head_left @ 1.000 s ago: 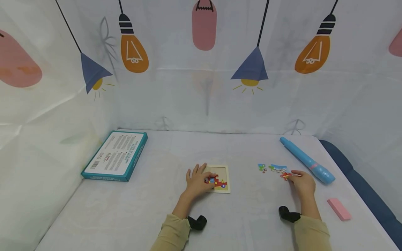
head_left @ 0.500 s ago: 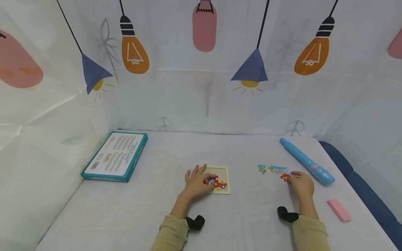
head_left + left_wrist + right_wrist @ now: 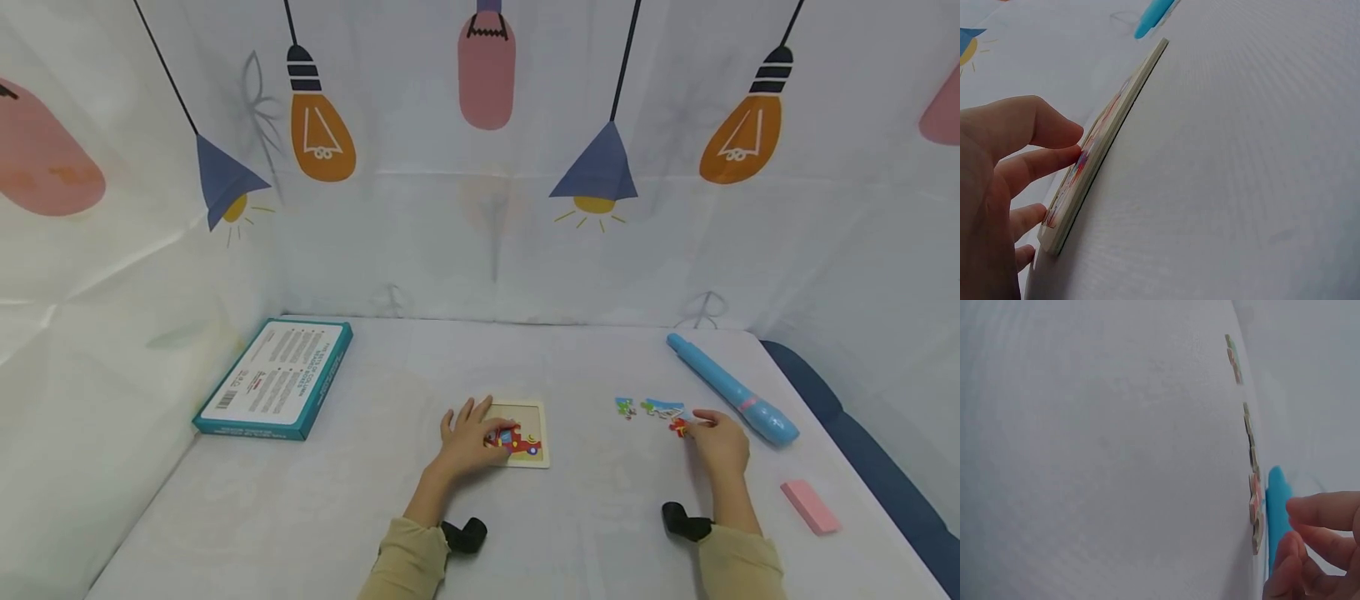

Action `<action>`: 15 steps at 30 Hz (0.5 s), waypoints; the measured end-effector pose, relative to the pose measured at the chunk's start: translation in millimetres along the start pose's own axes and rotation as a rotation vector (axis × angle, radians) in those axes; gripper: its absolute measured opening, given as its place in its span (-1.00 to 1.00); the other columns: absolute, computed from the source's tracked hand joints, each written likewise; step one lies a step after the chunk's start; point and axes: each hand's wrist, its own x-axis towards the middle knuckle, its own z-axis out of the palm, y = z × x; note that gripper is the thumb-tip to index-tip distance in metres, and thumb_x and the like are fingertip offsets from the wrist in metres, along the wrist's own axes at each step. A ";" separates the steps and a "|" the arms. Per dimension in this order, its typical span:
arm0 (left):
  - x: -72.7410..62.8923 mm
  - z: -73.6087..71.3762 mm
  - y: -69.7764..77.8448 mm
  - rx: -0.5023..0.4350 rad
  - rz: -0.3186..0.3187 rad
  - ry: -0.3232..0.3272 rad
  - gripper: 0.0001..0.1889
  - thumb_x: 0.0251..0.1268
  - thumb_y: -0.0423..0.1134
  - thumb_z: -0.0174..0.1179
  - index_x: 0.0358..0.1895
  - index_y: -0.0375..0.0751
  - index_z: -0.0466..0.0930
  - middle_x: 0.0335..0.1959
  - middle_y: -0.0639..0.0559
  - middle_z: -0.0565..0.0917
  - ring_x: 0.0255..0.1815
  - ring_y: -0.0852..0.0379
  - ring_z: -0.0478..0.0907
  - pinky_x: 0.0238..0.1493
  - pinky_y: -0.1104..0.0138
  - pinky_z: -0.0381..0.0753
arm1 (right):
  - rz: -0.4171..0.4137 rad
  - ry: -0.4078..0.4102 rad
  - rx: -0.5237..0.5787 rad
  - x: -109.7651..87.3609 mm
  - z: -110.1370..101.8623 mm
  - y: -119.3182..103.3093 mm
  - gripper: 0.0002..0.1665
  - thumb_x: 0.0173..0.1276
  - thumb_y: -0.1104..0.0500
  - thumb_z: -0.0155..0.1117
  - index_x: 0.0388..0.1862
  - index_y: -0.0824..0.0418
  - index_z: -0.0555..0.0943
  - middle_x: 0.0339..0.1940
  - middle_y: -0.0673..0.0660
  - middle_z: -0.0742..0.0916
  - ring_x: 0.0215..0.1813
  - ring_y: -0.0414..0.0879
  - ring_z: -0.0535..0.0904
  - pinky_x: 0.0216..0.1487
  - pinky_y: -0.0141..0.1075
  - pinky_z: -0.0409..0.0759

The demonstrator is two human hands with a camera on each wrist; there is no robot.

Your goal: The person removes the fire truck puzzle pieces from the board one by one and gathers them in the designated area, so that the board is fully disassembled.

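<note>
My left hand (image 3: pixel 465 442) rests over a small wooden puzzle board (image 3: pixel 547 425) in mid-table. Its thumb and index finger touch the red vehicle picture (image 3: pixel 525 446), covering the picture's left part. From the left wrist, the board (image 3: pixel 1110 144) shows edge-on, with fingertips right at its surface. On the right, my right hand (image 3: pixel 718 446) hovers at a red puzzle piece (image 3: pixel 678 427), fingertips bent loosely toward it and overlapping it in the head view. The right wrist view has that piece (image 3: pixel 1255 500) on the table, apart from the fingers. Two blue-green pieces (image 3: pixel 626 407) (image 3: pixel 663 408) lie close by.
A light-blue tapered tube (image 3: pixel 731 387) lies beyond the right hand, and a pink block (image 3: pixel 810 507) sits to its right. At the far left is a teal-edged flat box (image 3: pixel 277 375). White sheeting (image 3: pixel 450 242) hangs behind the table.
My right hand has drifted slightly left, covering more of the red piece. The left hand stays on the board with almost no shift. The whole head view has tilted up a little.
</note>
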 end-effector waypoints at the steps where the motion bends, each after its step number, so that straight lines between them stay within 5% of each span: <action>1: 0.0 0.1 -0.2 0.002 0.000 0.001 -0.52 -0.08 -0.07 0.15 0.06 0.10 0.58 0.41 -0.10 0.17 0.44 -0.20 -0.08 0.26 -0.21 -0.24 | 0.002 -0.003 0.006 -0.6 0.3 -0.9 -0.54 0.31 0.21 0.06 0.14 0.42 0.43 -0.11 0.40 0.54 -0.17 0.14 0.42 -0.36 -0.27 0.34; 15: 0.5 4.7 -5.5 0.022 0.031 0.010 -0.46 -0.15 -0.06 0.24 0.07 0.16 0.50 0.42 -0.09 0.16 0.44 -0.20 -0.08 0.24 -0.21 -0.22 | -0.079 0.038 0.048 -9.6 10.8 -7.7 -0.58 0.26 0.21 0.15 0.05 0.43 0.50 -0.19 0.38 0.64 -0.26 0.12 0.53 -0.39 -0.29 0.31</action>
